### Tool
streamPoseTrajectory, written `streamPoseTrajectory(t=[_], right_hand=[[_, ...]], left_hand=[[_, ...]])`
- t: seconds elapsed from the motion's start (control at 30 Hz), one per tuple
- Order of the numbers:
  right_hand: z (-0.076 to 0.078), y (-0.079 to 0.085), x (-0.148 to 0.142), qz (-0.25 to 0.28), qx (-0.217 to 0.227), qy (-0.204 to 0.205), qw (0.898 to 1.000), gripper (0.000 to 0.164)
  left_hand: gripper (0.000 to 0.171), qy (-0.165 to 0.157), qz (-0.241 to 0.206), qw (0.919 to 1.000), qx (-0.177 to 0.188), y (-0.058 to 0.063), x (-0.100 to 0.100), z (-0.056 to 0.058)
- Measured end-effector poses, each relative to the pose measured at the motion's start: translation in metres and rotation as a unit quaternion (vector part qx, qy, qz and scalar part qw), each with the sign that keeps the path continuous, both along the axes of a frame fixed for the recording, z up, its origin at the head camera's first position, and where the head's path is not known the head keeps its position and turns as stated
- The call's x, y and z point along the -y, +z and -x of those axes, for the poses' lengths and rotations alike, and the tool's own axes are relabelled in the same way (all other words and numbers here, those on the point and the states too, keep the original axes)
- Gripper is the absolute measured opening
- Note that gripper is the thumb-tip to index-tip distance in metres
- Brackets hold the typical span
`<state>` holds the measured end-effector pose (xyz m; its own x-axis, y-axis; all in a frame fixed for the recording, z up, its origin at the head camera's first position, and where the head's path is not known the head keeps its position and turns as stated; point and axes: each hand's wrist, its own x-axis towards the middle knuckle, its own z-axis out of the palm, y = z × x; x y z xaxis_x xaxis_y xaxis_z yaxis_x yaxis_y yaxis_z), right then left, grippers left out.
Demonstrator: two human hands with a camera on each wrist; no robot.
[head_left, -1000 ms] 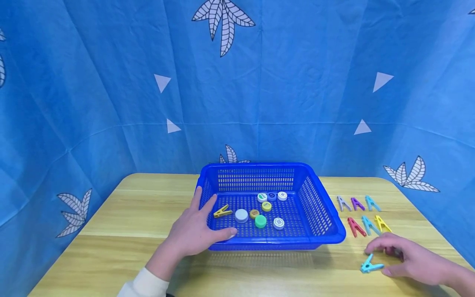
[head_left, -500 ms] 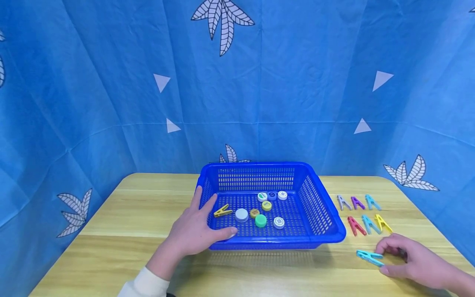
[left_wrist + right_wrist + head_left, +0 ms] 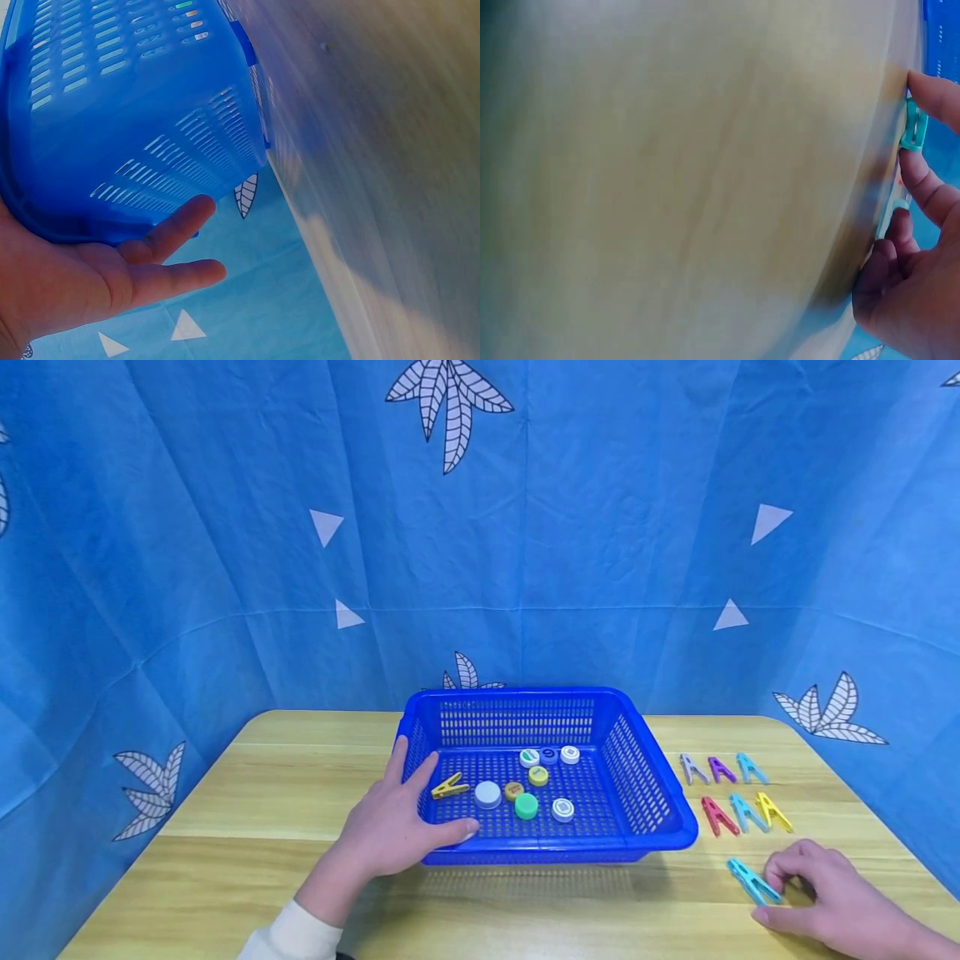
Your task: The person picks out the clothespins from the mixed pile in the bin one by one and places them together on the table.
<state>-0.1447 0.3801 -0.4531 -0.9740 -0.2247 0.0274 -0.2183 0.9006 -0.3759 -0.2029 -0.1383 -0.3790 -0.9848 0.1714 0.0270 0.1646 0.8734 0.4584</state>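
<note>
A turquoise plastic clothespin [image 3: 753, 882] lies at the right front of the wooden table, slanting down to the right. My right hand [image 3: 828, 897] is beside it, thumb and index finger at its handle ends; in the right wrist view this clothespin [image 3: 914, 124] shows pinched between the two fingertips. My left hand [image 3: 397, 827] rests on the front left corner of a blue plastic basket [image 3: 555, 843], fingers spread, thumb over the front rim. In the left wrist view, two straight fingers [image 3: 176, 285] extend beside the basket's outer wall; the other fingers are hidden there.
Several bottle caps and a yellow clothespin [image 3: 450, 786] lie in the basket. Right of it, clothespins stand in two rows of three: grey, purple [image 3: 722, 770] and turquoise behind; red [image 3: 718, 817], turquoise and yellow in front. A blue curtain [image 3: 525, 543] surrounds the table [image 3: 285, 793].
The turquoise clothespin turned at the right hand's fingertips, its legs swinging to point down and right. The right hand shifted slightly nearer. The left hand and basket stayed put.
</note>
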Motion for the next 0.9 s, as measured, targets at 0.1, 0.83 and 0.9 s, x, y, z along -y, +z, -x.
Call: streamPoseTrajectory(t=[0.1, 0.83, 0.9], right_hand=[[0.0, 0.001, 0.004, -0.008, 0.019, -0.022, 1.0, 0.04], [0.013, 0.016, -0.016, 0.177, 0.074, 0.053, 0.98, 0.02], [0.017, 0.023, -0.016, 0.181, 0.08, 0.038, 0.979, 0.017]], left_hand=[[0.115, 0.001, -0.001, 1.0, 0.001, -0.001, 0.0, 0.0], [0.114, 0.003, -0.008, 1.0, 0.003, -0.002, 0.001, 0.002], [0.113, 0.003, -0.01, 0.9999, 0.004, -0.002, 0.002, 0.002]])
